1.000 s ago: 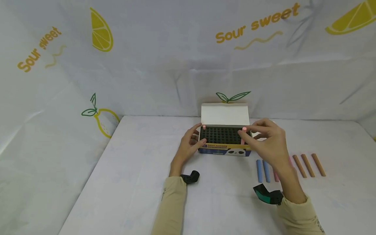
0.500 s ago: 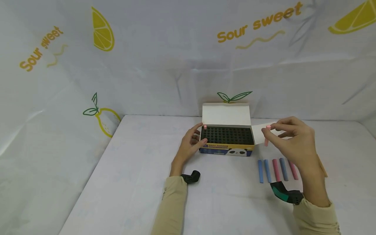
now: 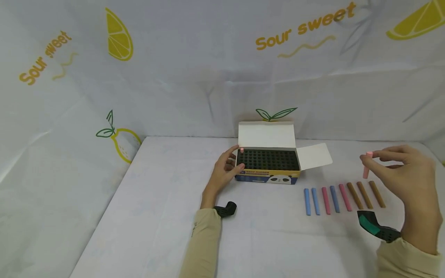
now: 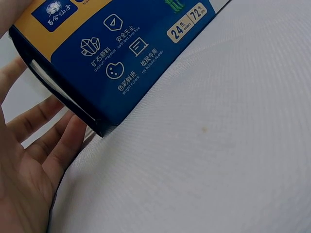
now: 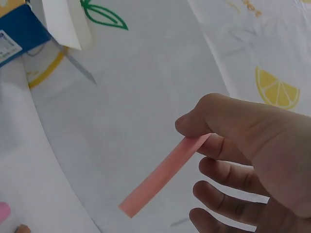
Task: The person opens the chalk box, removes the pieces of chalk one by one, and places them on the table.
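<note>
My right hand (image 3: pixel 405 168) pinches a light pink chalk stick (image 5: pixel 165 177) by its upper end, between thumb and index finger. The stick hangs above the right part of the table, slightly tilted, just beyond the brown chalks. My left hand (image 3: pixel 226 166) grips the left end of the open chalk box (image 3: pixel 257 179), thumb at the front corner and fingers round the side. The box holds a black insert (image 3: pixel 269 159) full of holes. One pink chalk (image 3: pixel 242 150) pokes out of its far left corner. In the left wrist view the blue front panel (image 4: pixel 131 63) shows printed icons.
A row of chalk sticks lies right of the box: blue chalks (image 3: pixel 307 201), dark pink chalks (image 3: pixel 326 200) and brown chalks (image 3: pixel 364 195). The box's white lid (image 3: pixel 266 134) stands up behind, and its side flap (image 3: pixel 314 156) sticks out to the right.
My right hand has lifted the pink chalk from the box's right end and carried it right, past the flap and beyond the row of sticks. My left hand has stayed on the box.
</note>
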Tool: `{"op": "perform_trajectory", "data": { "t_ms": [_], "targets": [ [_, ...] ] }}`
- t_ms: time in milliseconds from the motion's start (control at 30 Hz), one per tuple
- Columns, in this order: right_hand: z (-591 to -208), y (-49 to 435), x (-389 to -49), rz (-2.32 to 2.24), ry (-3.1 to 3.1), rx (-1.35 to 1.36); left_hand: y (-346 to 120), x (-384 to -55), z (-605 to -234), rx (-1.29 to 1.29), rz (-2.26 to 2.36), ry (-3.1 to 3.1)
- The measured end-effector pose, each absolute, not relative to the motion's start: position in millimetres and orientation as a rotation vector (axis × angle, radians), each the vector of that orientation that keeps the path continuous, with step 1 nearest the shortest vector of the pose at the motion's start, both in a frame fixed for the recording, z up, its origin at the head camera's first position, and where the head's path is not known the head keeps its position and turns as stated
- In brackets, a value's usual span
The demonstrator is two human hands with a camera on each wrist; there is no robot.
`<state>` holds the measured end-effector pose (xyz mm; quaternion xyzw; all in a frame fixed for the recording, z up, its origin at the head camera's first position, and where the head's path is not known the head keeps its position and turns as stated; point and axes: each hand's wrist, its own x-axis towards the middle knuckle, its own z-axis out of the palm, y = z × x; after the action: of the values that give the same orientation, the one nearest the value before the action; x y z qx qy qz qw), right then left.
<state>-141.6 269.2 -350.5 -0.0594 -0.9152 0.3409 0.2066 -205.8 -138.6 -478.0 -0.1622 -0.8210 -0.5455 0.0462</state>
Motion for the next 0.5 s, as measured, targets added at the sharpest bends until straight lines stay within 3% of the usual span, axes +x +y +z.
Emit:
{"op": "perform_trajectory", "data": {
  "t_ms": [233,500],
  "targets": [
    [-374,308,-142,0.76,-2.666,-0.337,-138,-204,-476,-0.489,-1.677,-2.513],
    [-483,418,-181,0.734,-2.849,-0.528,-138,-205,-476,-0.483,-1.674,-2.514]
  ]
}}
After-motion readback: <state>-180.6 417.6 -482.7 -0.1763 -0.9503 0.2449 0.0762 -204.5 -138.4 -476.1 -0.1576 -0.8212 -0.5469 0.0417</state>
